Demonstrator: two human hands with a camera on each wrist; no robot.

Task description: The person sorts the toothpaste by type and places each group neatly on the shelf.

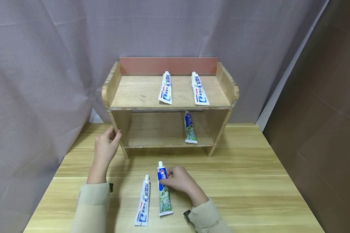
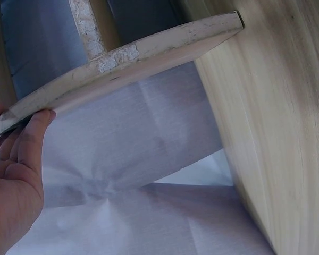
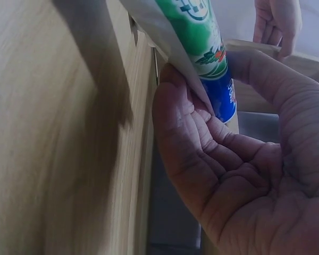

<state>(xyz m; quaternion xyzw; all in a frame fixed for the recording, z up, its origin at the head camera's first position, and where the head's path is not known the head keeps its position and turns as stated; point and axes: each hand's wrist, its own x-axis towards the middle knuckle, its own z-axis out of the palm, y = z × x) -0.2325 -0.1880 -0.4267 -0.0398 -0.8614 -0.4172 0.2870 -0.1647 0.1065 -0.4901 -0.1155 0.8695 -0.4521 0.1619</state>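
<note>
My right hand point(image 1: 180, 179) pinches a blue-and-green toothpaste tube point(image 1: 164, 197) between thumb and fingers, over the table in front of a small wooden shelf point(image 1: 140, 92). In the right wrist view the thumb lies on one side of the tube point(image 3: 194, 40) and the fingers on the other. To the left of it lies a white-and-blue toothpaste tube point(image 1: 143, 205), cap toward the shelf. With thumb and fingertips my left hand point(image 1: 105, 147) holds the edge of the shelf's left side panel point(image 2: 138, 58).
Two white toothpaste tubes point(image 1: 165, 88) lie on the upper board, middle and right. Another blue-and-green tube point(image 1: 190, 127) is on the lower board at the right. Grey cloth point(image 1: 169, 29) hangs behind; a brown panel point(image 1: 323, 97) stands along the right.
</note>
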